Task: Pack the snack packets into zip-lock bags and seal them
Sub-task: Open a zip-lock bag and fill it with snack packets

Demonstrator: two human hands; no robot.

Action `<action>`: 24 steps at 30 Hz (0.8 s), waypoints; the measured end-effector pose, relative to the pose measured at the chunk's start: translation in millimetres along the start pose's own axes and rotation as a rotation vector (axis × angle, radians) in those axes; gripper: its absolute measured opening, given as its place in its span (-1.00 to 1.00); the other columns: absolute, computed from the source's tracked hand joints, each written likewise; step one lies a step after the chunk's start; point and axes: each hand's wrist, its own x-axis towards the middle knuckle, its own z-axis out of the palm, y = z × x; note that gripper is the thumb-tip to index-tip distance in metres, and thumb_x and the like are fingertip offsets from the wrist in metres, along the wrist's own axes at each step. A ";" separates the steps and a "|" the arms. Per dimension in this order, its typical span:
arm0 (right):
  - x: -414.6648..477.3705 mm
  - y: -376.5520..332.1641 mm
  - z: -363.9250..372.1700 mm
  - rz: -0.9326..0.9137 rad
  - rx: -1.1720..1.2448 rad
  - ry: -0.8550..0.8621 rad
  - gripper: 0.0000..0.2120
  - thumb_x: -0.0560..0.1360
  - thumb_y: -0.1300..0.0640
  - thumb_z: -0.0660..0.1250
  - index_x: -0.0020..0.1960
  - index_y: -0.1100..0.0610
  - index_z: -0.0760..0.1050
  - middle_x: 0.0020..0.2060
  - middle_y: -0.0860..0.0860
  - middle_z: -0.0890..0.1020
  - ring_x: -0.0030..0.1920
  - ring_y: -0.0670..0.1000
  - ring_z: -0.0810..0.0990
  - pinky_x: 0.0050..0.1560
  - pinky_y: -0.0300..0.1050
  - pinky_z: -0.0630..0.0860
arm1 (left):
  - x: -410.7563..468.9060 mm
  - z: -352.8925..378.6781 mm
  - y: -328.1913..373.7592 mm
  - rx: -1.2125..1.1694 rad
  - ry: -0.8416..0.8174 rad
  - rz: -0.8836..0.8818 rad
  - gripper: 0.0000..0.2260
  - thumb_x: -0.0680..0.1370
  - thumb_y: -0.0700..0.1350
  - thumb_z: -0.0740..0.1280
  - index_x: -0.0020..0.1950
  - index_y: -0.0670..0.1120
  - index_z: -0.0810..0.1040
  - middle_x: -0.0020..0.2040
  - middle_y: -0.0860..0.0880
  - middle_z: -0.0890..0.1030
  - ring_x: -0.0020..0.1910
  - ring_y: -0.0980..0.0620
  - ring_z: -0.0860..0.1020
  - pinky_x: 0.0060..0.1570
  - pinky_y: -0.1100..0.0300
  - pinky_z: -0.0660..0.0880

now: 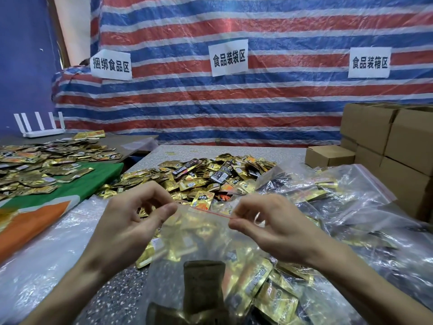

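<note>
A clear zip-lock bag (201, 240) with a red seal strip hangs between my hands above the table, holding several gold snack packets. My left hand (131, 221) pinches the left end of the seal strip between thumb and forefinger. My right hand (262, 228) pinches the right end the same way. Behind the bag lies a big heap of loose gold and black snack packets (206, 174) on the speckled table (117, 292).
Filled zip-lock bags (339, 202) pile up at the right. Stacked cardboard boxes (393, 141) stand at the far right. A second spread of packets (42, 165) lies on a green and orange cloth (77, 191) at the left, behind it a white router (39, 127). A striped tarp with paper signs closes the back.
</note>
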 end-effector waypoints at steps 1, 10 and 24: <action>-2.9 3.6 -1.1 0.014 -0.007 -0.006 -0.84 0.55 -0.06 0.38 -0.12 -0.01 0.62 -0.23 -0.14 0.66 -0.19 -0.13 0.58 -0.09 0.06 0.54 | -0.1 -0.9 -1.7 0.008 0.000 -0.005 -0.91 0.44 -0.08 0.39 -0.25 -0.05 0.60 -0.29 -0.02 0.60 -0.27 -0.05 0.52 -0.24 -0.03 0.42; -23.7 24.0 -8.4 0.090 -0.005 -0.033 -0.89 0.56 -0.02 0.38 -0.12 -0.05 0.59 -0.22 -0.10 0.67 -0.19 -0.11 0.58 -0.10 -0.04 0.53 | 3.0 1.0 -10.0 -0.008 -0.002 -0.018 -0.88 0.46 -0.06 0.51 -0.21 0.01 0.60 -0.29 -0.01 0.61 -0.27 -0.06 0.52 -0.25 -0.03 0.42; -51.5 39.7 -14.4 0.081 -0.115 0.035 -0.66 0.56 -0.16 0.30 -0.30 -0.01 0.41 -0.43 -0.09 0.50 -0.35 -0.06 0.44 -0.31 -0.12 0.37 | 10.5 12.5 -10.4 -0.034 -0.004 -0.045 -0.96 0.43 -0.03 0.40 -0.20 0.06 0.64 -0.29 -0.05 0.63 -0.33 -0.11 0.54 -0.33 -0.04 0.46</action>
